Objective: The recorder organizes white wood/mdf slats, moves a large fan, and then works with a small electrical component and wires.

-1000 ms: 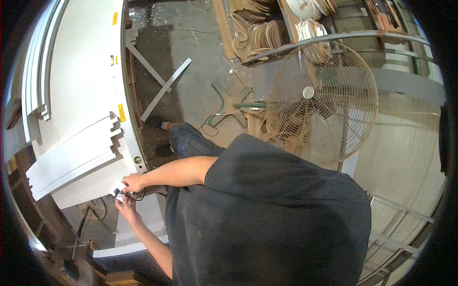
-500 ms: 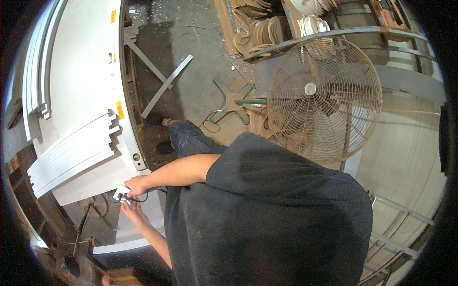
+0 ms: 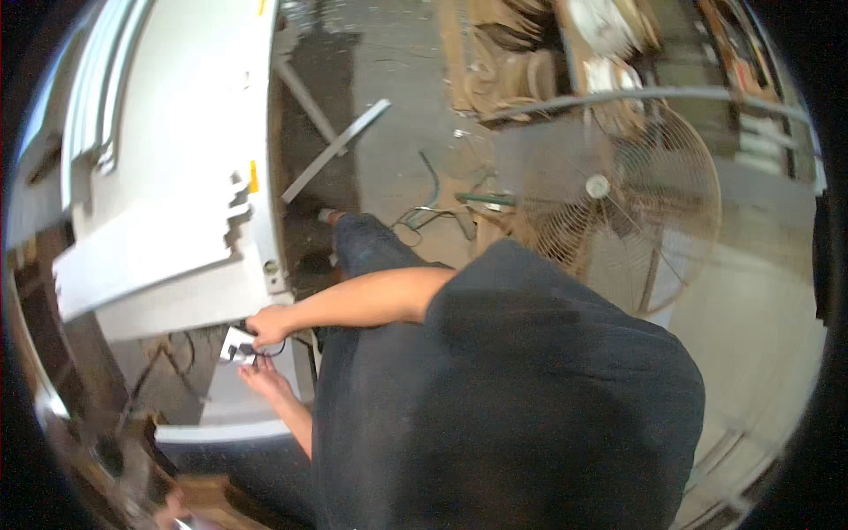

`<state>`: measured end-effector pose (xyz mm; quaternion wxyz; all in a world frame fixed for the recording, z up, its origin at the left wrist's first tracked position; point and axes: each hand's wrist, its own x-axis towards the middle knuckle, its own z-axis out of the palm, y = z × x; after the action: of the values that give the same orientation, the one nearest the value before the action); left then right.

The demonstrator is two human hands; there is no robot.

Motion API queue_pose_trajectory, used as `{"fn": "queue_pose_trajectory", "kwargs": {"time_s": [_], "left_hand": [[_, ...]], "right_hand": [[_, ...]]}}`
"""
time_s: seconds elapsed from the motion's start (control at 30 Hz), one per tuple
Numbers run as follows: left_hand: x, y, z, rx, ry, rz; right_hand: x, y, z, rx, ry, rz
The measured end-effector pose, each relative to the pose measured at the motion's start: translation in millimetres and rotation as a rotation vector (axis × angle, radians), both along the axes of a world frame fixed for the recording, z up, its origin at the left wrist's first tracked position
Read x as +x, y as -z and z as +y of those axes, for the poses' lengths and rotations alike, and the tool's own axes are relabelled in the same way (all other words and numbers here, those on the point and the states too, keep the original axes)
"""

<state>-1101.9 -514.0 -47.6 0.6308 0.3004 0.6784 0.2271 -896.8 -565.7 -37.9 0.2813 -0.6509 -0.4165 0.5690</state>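
Observation:
My right hand (image 3: 269, 324), the upper one in the picture, is closed on a white power socket block (image 3: 232, 337). Two dark plugs (image 3: 240, 352) sit against its face, and a black cord (image 3: 276, 349) loops back under that hand. Just below the block, my left hand (image 3: 264, 380) is turned up with its fingers stretched out and slightly apart. Its fingertips lie close to the lower edge of the block; whether they touch it is blurred. Both hands are beside the near end of a white worktable (image 3: 177, 315).
White strips (image 3: 146, 256) lie stacked on the table by a level (image 3: 273, 271). A large caged fan (image 3: 618, 212) stands to the right. Loose strips (image 3: 340, 148) cross on the floor. At the lower left is a blurred hand-like shape (image 3: 172, 511), possibly another person's.
The view has shifted, so the table and fan sit further right. My left hand has dropped slightly away from the block's underside, while my right hand keeps its hold.

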Motion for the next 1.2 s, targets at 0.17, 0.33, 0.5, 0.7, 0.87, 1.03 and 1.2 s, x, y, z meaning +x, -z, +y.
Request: {"fn": "queue_pose_trajectory", "kwargs": {"time_s": [0.17, 0.33, 0.5, 0.7, 0.87, 1.03, 1.2], "left_hand": [[0, 71, -15, 0.004, -0.268, -0.122], [17, 96, -41, 0.083, -0.640, -0.159], [10, 106, -70, 0.167, -0.765, -0.151], [13, 135, -85, 0.182, -0.859, -0.176], [-20, 201, -116, 0.185, -1.074, -0.268], [-35, 288, -112, 0.198, -1.191, -0.345], [-69, 384, -118, 0.204, -1.236, -0.357]], "right_hand": [[53, -11, -21, -0.048, -0.254, -0.031], [87, -20, -20, -0.074, -0.195, 0.016], [78, -19, 2, -0.051, -0.405, 0.051], [77, -2, -4, 0.046, -0.697, 0.006], [79, 13, -62, -0.078, -0.882, 0.072], [111, 100, -120, -0.353, -0.954, 0.003], [110, 184, -133, -0.289, -0.902, -0.064]]}}
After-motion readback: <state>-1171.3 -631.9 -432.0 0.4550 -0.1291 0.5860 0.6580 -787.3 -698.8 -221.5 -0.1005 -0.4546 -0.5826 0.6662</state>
